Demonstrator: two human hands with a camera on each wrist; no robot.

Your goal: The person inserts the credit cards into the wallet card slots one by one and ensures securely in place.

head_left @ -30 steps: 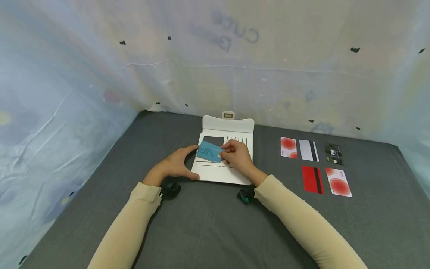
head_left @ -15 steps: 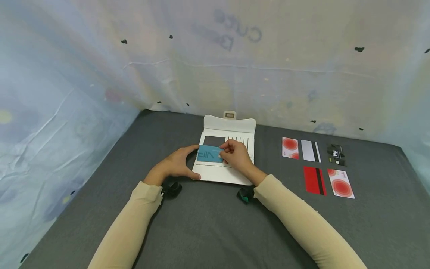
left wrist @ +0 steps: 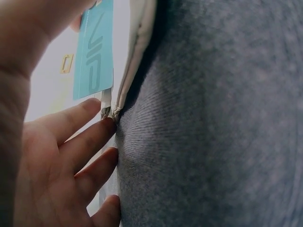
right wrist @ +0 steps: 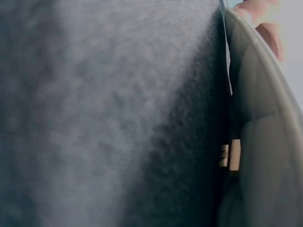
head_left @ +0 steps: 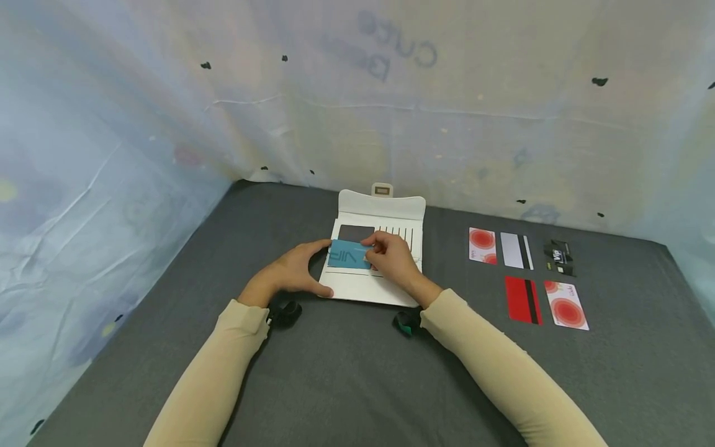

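A white wallet (head_left: 375, 285) lies open on the grey table (head_left: 346, 366), its flap and clasp at the far side. My right hand (head_left: 391, 256) pinches a blue VIP card (head_left: 347, 254) over the wallet's card slots. In the left wrist view the blue card (left wrist: 94, 52) stands at the wallet's edge (left wrist: 135, 56). My left hand (head_left: 293, 270) rests on the wallet's left edge, thumb at the near corner, fingers (left wrist: 80, 142) fairly straight. The right wrist view shows only blurred grey cloth and the wallet's side (right wrist: 258, 142).
Several cards lie to the right: a red-circle card (head_left: 480, 245), a white striped card (head_left: 516, 250), a black VIP card (head_left: 558, 256), a red striped card (head_left: 522, 300) and another red-circle card (head_left: 565, 305). Pale sheeting walls the table at the back and left.
The blue card has turned from tilted to level and slid slightly up and left over the wallet's slots. My left hand has stayed on the wallet's edge.
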